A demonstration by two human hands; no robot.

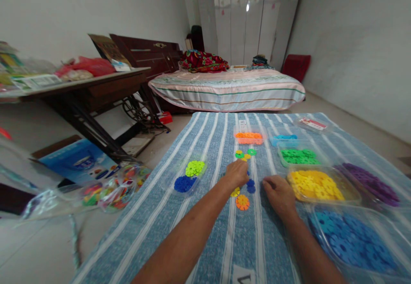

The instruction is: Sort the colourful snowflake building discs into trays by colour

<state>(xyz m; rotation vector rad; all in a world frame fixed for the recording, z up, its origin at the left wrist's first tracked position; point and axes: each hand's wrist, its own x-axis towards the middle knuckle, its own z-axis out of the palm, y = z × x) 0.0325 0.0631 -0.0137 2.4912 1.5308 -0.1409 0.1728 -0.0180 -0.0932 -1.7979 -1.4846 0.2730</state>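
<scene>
In the head view, a surface covered by a striped cloth (135, 232) takes the middle and lower part of the frame. Slightly right of the centre lie loose flower-like discs: a green disc (252, 151) at the top, dark blue discs (251, 185) in the middle, and an orange disc (242, 202) at the bottom. Each disc is round, so it has no long axis, but the group stretches roughly up and down in the frame.

The left hand (237, 172) is over the middle of this group, with bent fingers pointing down; whether it grips a disc, I cannot tell. The right hand (278, 193) is loosely curled, to the right of the group, but its palm is hidden, so I cannot say if it holds something. The dark blue discs therefore lie between the two hands, just beside the left hand, which is the nearer one.

Left of the hands is a clear box (171, 180); at the right of the frame are yellow discs (316, 185) and large blue discs (356, 241), also in boxes.
</scene>
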